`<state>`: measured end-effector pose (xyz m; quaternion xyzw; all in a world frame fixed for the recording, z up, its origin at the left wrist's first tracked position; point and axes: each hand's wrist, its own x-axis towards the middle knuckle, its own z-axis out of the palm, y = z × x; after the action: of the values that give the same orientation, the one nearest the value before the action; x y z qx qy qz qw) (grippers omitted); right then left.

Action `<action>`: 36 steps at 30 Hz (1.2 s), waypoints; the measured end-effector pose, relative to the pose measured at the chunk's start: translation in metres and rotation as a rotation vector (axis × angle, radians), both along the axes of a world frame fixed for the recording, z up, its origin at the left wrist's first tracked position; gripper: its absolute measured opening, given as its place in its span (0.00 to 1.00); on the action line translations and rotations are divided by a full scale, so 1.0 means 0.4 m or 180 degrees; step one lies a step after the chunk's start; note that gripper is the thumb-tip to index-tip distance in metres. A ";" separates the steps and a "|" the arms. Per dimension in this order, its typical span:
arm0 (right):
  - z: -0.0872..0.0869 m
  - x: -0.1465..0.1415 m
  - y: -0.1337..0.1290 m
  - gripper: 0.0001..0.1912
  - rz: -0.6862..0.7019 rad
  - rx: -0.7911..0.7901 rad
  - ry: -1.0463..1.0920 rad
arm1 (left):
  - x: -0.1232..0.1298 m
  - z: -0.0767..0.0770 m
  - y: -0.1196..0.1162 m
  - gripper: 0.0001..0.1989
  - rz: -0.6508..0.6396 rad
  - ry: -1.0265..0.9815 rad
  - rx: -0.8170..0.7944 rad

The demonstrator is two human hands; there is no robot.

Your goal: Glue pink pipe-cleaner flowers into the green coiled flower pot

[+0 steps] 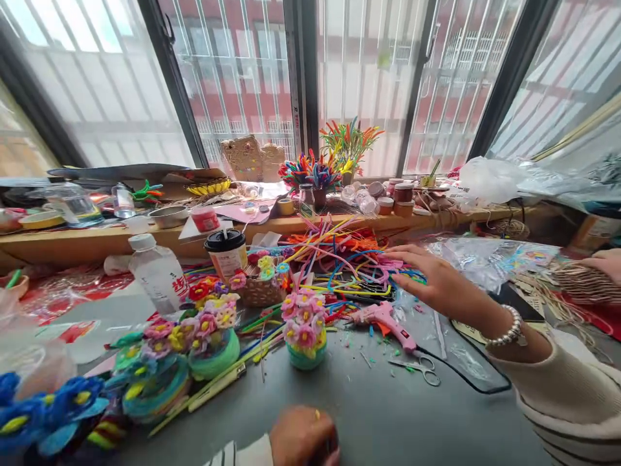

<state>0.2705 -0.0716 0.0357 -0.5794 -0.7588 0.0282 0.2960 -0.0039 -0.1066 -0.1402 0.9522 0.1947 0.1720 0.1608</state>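
Observation:
My right hand [434,281] reaches out over the right side of a tangled pile of pipe cleaners [334,259], its fingers stretched and apart. Whether the fingertips touch the strands I cannot tell. Low in the head view, my left hand [305,435] is curled closed near the table's front edge, and whatever its fingers hold is hidden. Between the hands stands a small green pot of pink fuzzy flowers [304,323]. A pink glue gun [385,320] lies below my right hand, with small scissors [417,370] in front of it.
More fuzzy flower pots [213,353] stand at the left, beside a utility knife [218,388]. Behind them are a plastic bottle [158,275] and a lidded cup [227,252]. Another person's hand [606,262] rests by twine [579,281] at far right. A cluttered windowsill [272,225] runs behind.

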 end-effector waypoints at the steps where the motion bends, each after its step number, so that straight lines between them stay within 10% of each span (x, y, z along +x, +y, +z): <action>1: -0.015 -0.008 -0.026 0.20 0.0096 -0.0126 0.0310 | 0.007 0.012 -0.004 0.09 0.0238 -0.0247 -0.0105; 7: -0.095 -0.075 -0.123 0.18 0.0664 -0.1384 0.2386 | 0.029 0.144 0.008 0.15 0.1077 -0.1519 -0.0883; 13: -0.165 -0.143 -0.088 0.16 0.1518 -0.1642 0.3350 | 0.051 0.216 0.066 0.15 0.1672 -0.3064 -0.1424; 21: -0.222 -0.175 -0.083 0.13 0.2021 -0.1961 0.2601 | 0.042 0.160 0.113 0.22 0.1279 -0.3923 -0.2318; 30: -0.223 -0.162 -0.079 0.11 0.2111 -0.2073 0.2101 | 0.032 0.157 0.106 0.08 0.0621 -0.4120 -0.2762; 36: -0.229 -0.159 -0.087 0.06 0.1407 -0.1503 0.2238 | 0.026 0.141 0.099 0.06 0.0355 -0.3958 -0.3157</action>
<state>0.2068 -0.1065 -0.0560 -0.4109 -0.6906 0.4564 0.3820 0.0063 -0.0669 -0.0839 0.4880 0.1704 0.5727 0.6362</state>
